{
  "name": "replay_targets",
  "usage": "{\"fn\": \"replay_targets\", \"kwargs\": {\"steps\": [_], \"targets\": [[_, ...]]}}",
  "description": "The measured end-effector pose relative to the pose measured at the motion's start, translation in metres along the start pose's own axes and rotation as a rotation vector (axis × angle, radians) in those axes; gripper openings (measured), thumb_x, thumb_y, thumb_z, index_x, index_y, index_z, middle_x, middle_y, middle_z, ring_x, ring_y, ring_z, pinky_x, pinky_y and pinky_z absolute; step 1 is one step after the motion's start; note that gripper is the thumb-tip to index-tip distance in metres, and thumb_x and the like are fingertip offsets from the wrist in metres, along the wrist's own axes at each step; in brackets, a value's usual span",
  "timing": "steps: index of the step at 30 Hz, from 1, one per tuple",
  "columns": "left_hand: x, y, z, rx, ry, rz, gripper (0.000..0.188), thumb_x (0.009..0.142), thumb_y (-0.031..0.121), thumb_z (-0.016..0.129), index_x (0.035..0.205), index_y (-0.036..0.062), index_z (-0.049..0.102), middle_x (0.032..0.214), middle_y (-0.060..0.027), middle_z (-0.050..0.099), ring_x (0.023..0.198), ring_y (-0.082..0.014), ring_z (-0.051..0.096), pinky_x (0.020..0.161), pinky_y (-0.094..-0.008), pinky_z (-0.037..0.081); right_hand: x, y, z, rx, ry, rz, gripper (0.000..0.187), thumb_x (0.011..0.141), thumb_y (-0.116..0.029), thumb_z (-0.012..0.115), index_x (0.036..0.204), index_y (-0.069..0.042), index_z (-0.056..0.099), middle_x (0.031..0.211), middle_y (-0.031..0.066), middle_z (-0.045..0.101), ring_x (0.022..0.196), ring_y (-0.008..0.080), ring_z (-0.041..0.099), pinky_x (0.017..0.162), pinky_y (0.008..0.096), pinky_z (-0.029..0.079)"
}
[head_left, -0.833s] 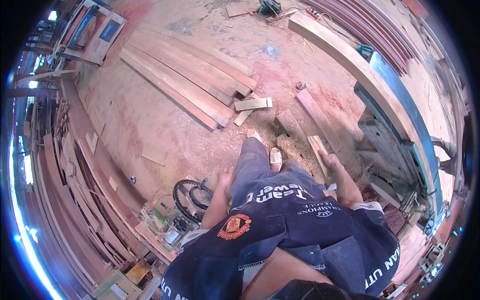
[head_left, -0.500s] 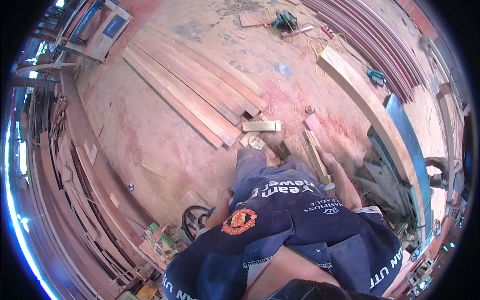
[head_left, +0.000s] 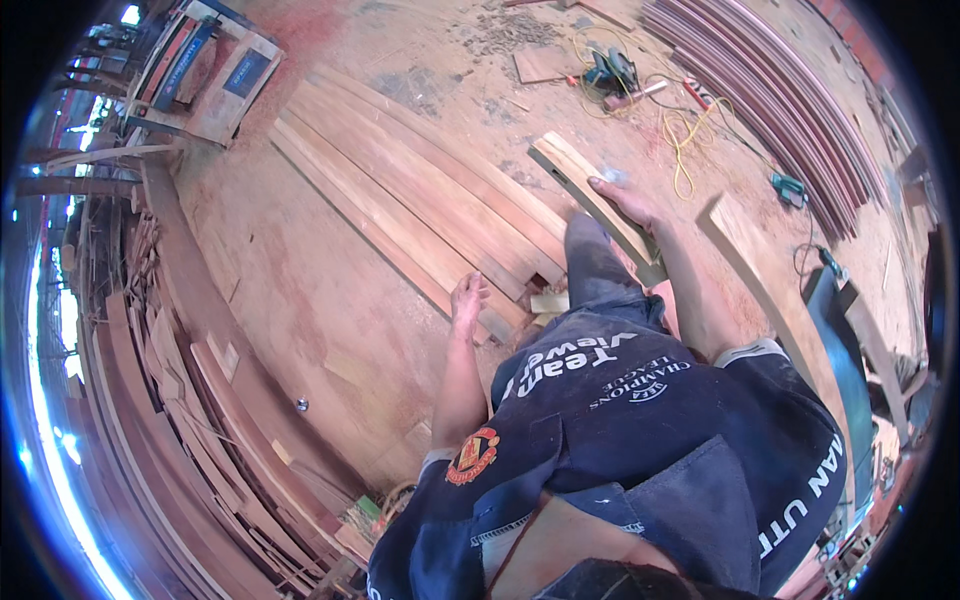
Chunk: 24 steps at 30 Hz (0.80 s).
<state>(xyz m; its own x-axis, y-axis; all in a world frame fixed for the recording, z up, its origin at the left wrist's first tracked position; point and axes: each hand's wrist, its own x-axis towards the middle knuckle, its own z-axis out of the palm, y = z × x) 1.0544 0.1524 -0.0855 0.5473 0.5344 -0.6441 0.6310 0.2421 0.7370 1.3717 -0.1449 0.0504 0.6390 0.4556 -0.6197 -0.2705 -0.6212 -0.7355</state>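
Note:
My right hand (head_left: 632, 205) grips a short length of pale timber (head_left: 562, 160), its fingers over the right edge. The piece slants up and away from my leg, and a small dark slot shows in its side near the far end. My left hand (head_left: 469, 298) holds nothing; its fingers are apart and slightly bent. It hangs over the near end of the leftmost of several long planks (head_left: 400, 190) lying side by side on the ground. Beside my leg, a small wood offcut (head_left: 550, 302) is partly hidden.
A long curved-looking beam (head_left: 770, 280) stands on my right. Beyond it lie a green power tool (head_left: 790, 190), a yellow cord (head_left: 682, 150), a circular saw (head_left: 608, 72) and stacked reddish strips (head_left: 770, 100). Stacked boards (head_left: 190, 400) line the left. A wooden box frame (head_left: 240, 75) stands far left.
My right hand has lifted the timber piece from beside my leg, forward and up. My left hand has come forward from my side toward the planks. The view has shifted as my body turned.

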Motion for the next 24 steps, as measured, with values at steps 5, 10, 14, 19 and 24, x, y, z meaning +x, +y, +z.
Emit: {"fn": "replay_targets", "kwargs": {"steps": [5, 10, 14, 19, 24], "targets": [[0.095, 0.058, 0.001, 0.116, 0.029, -0.062, 0.061, 0.107, 0.052, 0.060, 0.145, 0.0042, 0.058, 0.120, -0.0126, 0.075, 0.097, -0.0232, 0.072, 0.081, -0.0382, 0.058, 0.141, -0.116, -0.039, 0.216, -0.183, -0.024, 0.079, 0.098, -0.075, 0.060, 0.138, -0.008, 0.071, 0.133, 0.0173, 0.072, 0.119, 0.0278, 0.068, 0.101, 0.0409, 0.051], [0.165, 0.078, 0.001, 0.045, 0.160, -0.293, 0.050, 0.105, 0.048, 0.061, 0.126, 0.0037, 0.070, 0.101, -0.0084, 0.074, 0.079, -0.0163, 0.069, 0.065, -0.0319, 0.055, 0.280, -0.219, -0.072, 0.608, -0.113, -0.119, 0.067, 0.103, -0.070, 0.055, 0.135, -0.012, 0.068, 0.115, 0.0049, 0.067, 0.101, 0.0121, 0.060, 0.083, 0.0336, 0.051], [0.183, 0.105, 0.003, 0.171, -0.035, -0.418, 0.049, 0.103, 0.046, 0.063, 0.125, 0.0032, 0.071, 0.100, -0.0095, 0.075, 0.078, -0.0166, 0.069, 0.063, -0.0358, 0.055, 0.352, -0.270, -0.113, 0.845, -0.235, 0.085, 0.063, 0.102, -0.075, 0.049, 0.089, -0.016, 0.066, 0.065, -0.0049, 0.051, 0.051, 0.0093, 0.050, 0.044, 0.0282, 0.042], [0.239, 0.148, 0.020, 0.067, -0.057, -0.133, 0.053, 0.107, 0.041, 0.059, 0.136, -0.0028, 0.068, 0.112, -0.0156, 0.077, 0.106, -0.0264, 0.072, 0.092, -0.0343, 0.057, 0.415, -0.328, -0.138, 0.938, -0.392, 0.151, 0.070, 0.102, -0.080, 0.040, 0.080, -0.016, 0.057, 0.063, -0.0034, 0.049, 0.044, 0.0121, 0.046, 0.035, 0.0302, 0.036], [0.339, 0.209, 0.027, -0.166, -0.078, -0.001, 0.047, 0.109, 0.036, 0.058, 0.132, -0.0038, 0.069, 0.117, -0.0148, 0.076, 0.106, -0.0257, 0.072, 0.093, -0.0349, 0.057, 0.485, -0.389, -0.128, 0.936, -0.326, 0.140, 0.070, 0.101, -0.080, 0.041, 0.082, -0.015, 0.059, 0.065, -0.0026, 0.052, 0.045, 0.0136, 0.048, 0.036, 0.0307, 0.037]]}}
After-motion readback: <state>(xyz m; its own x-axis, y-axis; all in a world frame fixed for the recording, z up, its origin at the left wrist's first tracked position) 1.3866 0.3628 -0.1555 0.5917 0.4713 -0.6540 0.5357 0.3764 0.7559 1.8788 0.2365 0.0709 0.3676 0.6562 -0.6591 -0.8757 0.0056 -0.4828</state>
